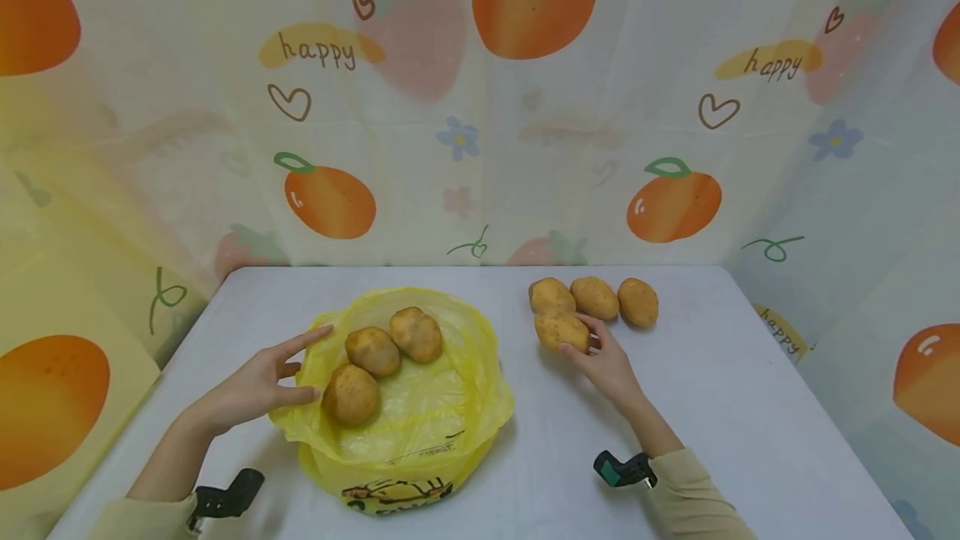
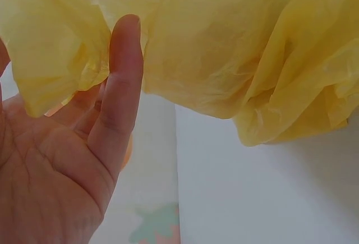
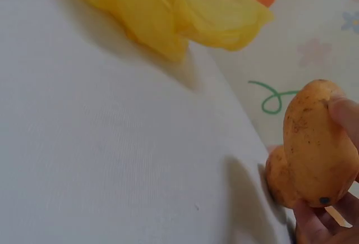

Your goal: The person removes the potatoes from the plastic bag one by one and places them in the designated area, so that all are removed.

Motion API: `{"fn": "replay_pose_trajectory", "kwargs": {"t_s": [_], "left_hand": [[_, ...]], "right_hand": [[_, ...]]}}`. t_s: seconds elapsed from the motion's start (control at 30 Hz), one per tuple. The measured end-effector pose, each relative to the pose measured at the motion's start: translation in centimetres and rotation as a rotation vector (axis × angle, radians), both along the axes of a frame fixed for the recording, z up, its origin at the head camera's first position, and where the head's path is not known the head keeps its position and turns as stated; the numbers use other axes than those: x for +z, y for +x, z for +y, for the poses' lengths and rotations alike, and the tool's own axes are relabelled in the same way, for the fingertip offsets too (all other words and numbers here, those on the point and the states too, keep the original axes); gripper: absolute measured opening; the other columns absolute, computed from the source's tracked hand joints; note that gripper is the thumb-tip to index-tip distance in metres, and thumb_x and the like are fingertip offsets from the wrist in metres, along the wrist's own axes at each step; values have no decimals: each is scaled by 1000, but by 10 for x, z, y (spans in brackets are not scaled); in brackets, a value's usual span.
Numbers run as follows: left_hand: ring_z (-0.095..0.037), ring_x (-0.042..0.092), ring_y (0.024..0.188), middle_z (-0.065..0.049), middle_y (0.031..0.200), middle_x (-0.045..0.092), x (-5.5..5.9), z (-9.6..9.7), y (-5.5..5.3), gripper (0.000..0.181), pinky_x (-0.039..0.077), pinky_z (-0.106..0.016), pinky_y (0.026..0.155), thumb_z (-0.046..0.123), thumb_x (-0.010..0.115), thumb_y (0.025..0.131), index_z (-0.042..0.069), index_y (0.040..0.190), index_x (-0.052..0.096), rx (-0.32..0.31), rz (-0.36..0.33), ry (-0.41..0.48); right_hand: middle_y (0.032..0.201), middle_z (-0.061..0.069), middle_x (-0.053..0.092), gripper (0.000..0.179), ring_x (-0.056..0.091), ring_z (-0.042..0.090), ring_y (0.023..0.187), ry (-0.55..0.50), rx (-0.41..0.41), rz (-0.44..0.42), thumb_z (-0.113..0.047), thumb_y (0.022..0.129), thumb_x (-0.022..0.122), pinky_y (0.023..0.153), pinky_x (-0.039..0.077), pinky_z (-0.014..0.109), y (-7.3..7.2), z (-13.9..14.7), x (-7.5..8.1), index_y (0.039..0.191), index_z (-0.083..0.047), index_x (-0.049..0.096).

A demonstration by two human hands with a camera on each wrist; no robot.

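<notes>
My right hand pinches a potato between thumb and fingers at the right of centre. In the right wrist view this potato is held above the white surface, its shadow falling beside it. Behind it lie three more potatoes in a row. On the left stands a yellow plastic bag, its mouth spread wide, with three potatoes inside. My left hand is at the bag's left rim, index finger and thumb stretched apart along it. Thin plastic overlaps the fingers in the left wrist view.
A white-covered table carries everything, with its far edge against a fruit-printed cloth that also hangs at both sides. Black wrist cameras are strapped at both sleeves. Dark print marks the bag's front.
</notes>
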State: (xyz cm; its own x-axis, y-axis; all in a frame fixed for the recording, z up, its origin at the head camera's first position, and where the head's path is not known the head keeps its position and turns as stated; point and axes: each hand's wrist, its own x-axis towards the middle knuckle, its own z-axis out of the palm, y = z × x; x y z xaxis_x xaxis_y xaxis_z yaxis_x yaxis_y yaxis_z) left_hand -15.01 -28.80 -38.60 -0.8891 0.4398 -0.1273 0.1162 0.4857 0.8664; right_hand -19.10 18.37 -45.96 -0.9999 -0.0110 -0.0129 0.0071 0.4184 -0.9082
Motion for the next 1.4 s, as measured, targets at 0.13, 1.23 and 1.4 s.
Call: {"fn": "replay_pose_trajectory", "kwargs": {"t_s": [0.13,1.23,1.4], "left_hand": [[-54,38,120,-18,152,11,1,1,1,78,54,-31,73,16,68,82,15,146,25,-4,-15,7],[-51,38,120,-15,153,10,0,1,2,78,54,-32,70,14,68,82,17,147,24,6,-44,42],[-50,39,120,-16,153,10,-1,2,1,78,54,-33,70,14,68,82,18,147,24,9,-49,46]], "right_hand": [[139,12,39,67,41,32,122,20,-5,-23,-38,80,70,93,42,45,-2,5,-6,136,-16,39],[138,20,40,63,43,34,120,133,5,-31,-20,84,67,97,37,48,-9,9,-16,137,-6,38],[139,19,39,63,41,33,122,153,9,-25,-21,84,67,99,36,48,-12,9,-19,138,-7,37]]}}
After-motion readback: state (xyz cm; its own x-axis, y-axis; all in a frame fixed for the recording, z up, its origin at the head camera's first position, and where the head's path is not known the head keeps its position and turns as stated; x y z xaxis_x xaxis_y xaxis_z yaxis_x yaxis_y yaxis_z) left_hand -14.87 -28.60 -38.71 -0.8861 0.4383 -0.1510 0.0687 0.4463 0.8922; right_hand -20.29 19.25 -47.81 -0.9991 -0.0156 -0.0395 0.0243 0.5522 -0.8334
